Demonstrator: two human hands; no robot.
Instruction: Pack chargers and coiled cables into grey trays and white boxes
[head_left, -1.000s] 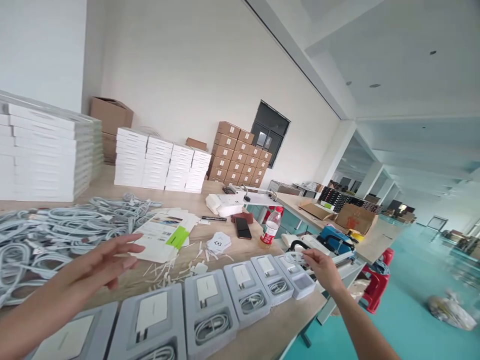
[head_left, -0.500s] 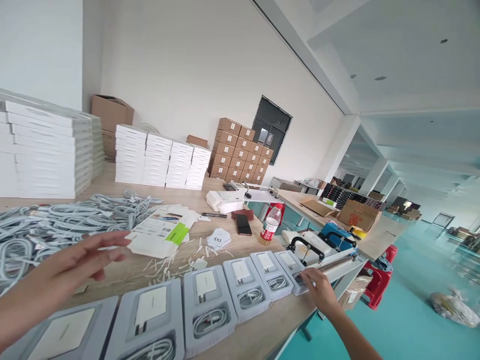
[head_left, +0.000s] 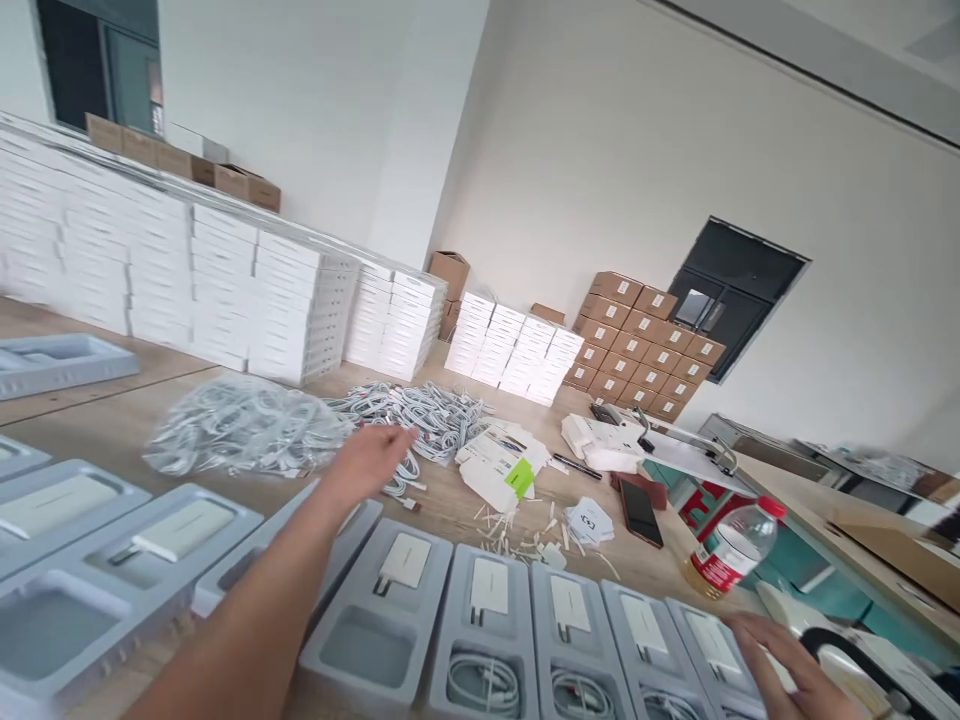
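At the far left, a grey tray (head_left: 71,365) lies on the wooden table (head_left: 169,385), in front of tall stacks of white boxes (head_left: 161,265). Nearer the person, a row of trays runs rightward. One tray (head_left: 67,625) holds a white charger (head_left: 184,530) above a bare lower hollow; the left forearm crosses the next. Beyond them lies a clear bag of cables (head_left: 247,425).

Just right of the bag, the left hand (head_left: 367,460) reaches out to the near edge of a loose cable pile (head_left: 431,410). Its fingers are curled close together; whether they have hold of a cable, I cannot tell.

Right of that forearm stands a tray (head_left: 330,650) with a charger and an open lower hollow, then one with a coiled cable (head_left: 484,685) below its charger, and others beside it. Behind them are printed card sheets (head_left: 491,465), paper scraps, a phone (head_left: 640,512) and a tilted-looking bottle (head_left: 735,550) with a red cap.

At the far right, the right hand (head_left: 799,660) is beside the last tray (head_left: 712,650), its fingers bent and loosely parted, gripping nothing visible; whether it touches the tray is unclear.
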